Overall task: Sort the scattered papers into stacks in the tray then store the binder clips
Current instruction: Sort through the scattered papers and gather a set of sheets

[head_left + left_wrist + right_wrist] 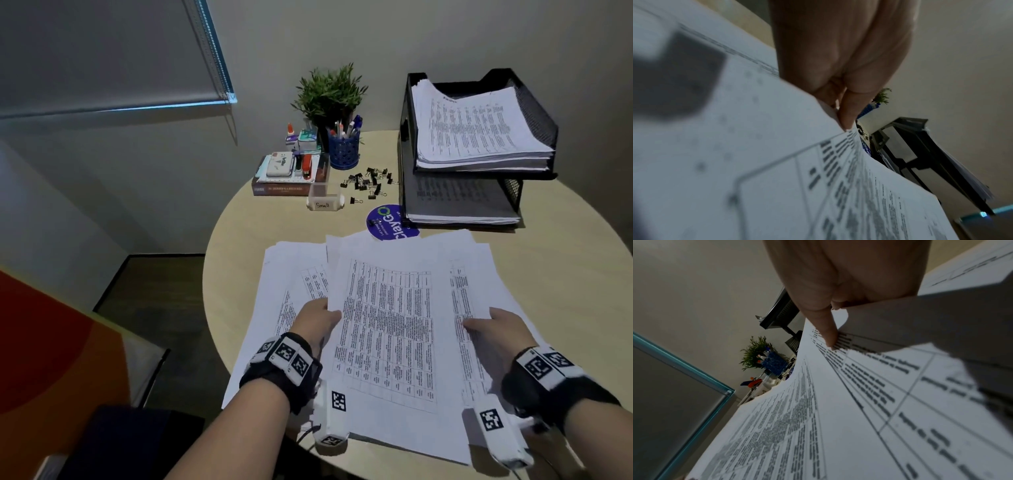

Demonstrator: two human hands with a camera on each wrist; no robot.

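Both hands on the sheet (394, 329) now, one at each side edge. Left hand (317, 322) pinching the left edge, thumb on top, fingers tucked under; from the left wrist view, thumb (849, 112) pressed right at the paper's edge. Right hand (493, 330) clamped on the right edge the same way, thumb (828, 334) flat on the printed table, fingers hidden beneath. Sheet spanning straight across between the two grips, raised a little over the loose papers (291, 284) fanned out under and beside both hands on the table (565, 260). Beyond the grips, far and to the right, the tray (534, 113), two tiers, paper stacked in each. Binder clips (368, 183) scattered well ahead of the left hand, just left of the tray's lower tier, untouched. Beside the clips, a clear box (325, 202) marked "Small". Blue pen cup (344, 147) and plant (329, 92) behind them.
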